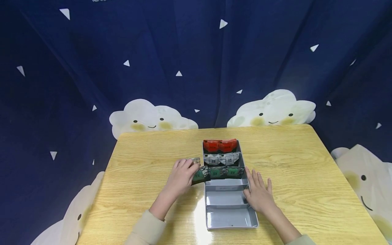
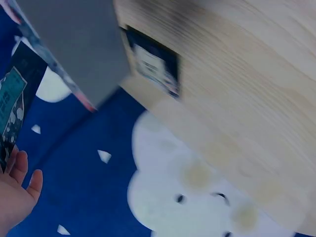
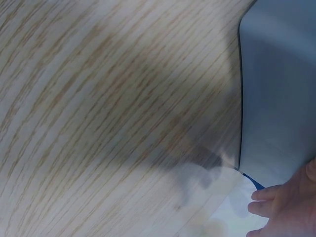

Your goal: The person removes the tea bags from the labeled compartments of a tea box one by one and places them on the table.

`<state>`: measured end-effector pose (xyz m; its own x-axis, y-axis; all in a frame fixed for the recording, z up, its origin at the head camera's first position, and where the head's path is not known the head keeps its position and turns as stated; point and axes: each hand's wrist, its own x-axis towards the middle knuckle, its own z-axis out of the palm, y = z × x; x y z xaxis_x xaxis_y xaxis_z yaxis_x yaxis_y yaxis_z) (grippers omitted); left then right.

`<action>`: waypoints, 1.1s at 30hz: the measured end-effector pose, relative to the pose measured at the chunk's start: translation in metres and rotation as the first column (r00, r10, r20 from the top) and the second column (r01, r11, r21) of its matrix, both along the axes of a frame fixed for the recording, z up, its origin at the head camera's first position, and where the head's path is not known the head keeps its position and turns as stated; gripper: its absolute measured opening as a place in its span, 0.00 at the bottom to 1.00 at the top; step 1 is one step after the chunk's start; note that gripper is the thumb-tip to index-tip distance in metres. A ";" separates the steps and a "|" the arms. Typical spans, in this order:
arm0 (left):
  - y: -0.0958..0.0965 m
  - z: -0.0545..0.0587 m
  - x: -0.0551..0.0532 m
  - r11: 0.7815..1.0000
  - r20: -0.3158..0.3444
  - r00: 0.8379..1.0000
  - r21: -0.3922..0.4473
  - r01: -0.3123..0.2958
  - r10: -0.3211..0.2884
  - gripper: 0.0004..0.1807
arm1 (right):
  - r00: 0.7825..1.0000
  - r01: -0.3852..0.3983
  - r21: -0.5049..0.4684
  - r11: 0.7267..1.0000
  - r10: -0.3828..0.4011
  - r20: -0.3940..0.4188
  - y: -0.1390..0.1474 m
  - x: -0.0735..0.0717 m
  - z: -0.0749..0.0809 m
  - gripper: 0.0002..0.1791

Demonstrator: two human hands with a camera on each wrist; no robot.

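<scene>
Navy curtain [image 1: 196, 51] backs the bench [image 1: 147, 146]. At the left edge of the tray [image 1: 229, 217], a green packet [image 1: 200, 174] is pinched in the left grip [image 1: 181, 175]; the right grip [image 1: 259, 194], fingers spread, touches the tray's right side.

The head view looks forward and down from above the counter [image 1: 291, 163], sharing it and the tray [image 1: 229, 217] with both wrist views, which sit close, turned with the curtain [image 1: 196, 41] lowermost.

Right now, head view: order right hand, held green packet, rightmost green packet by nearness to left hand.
1. Held green packet: in left hand, left side of tray.
2. Rightmost green packet: tray's right side.
3. Right hand: at tray's right edge.
</scene>
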<state>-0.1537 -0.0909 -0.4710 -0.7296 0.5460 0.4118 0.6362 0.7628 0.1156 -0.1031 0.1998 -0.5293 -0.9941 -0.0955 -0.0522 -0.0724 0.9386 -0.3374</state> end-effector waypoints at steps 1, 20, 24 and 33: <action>-0.006 -0.002 -0.002 1.000 0.008 1.000 0.004 -0.014 0.014 0.06 | 1.000 0.000 -0.001 1.000 0.000 -0.003 0.000 0.000 0.000 0.40; -0.091 -0.062 -0.043 0.968 0.136 0.960 -0.080 -0.237 0.246 0.04 | 1.000 0.005 -0.015 1.000 -0.005 0.018 0.002 -0.001 -0.003 0.41; -0.091 -0.072 -0.052 0.956 0.150 0.949 -0.143 -0.258 0.278 0.06 | 1.000 0.005 -0.014 1.000 -0.004 0.020 0.002 -0.001 -0.003 0.40; -0.077 -0.095 -0.068 0.880 0.188 0.884 -0.313 -0.358 0.427 0.14 | 1.000 -0.001 -0.025 1.000 0.002 0.018 0.001 0.000 -0.002 0.40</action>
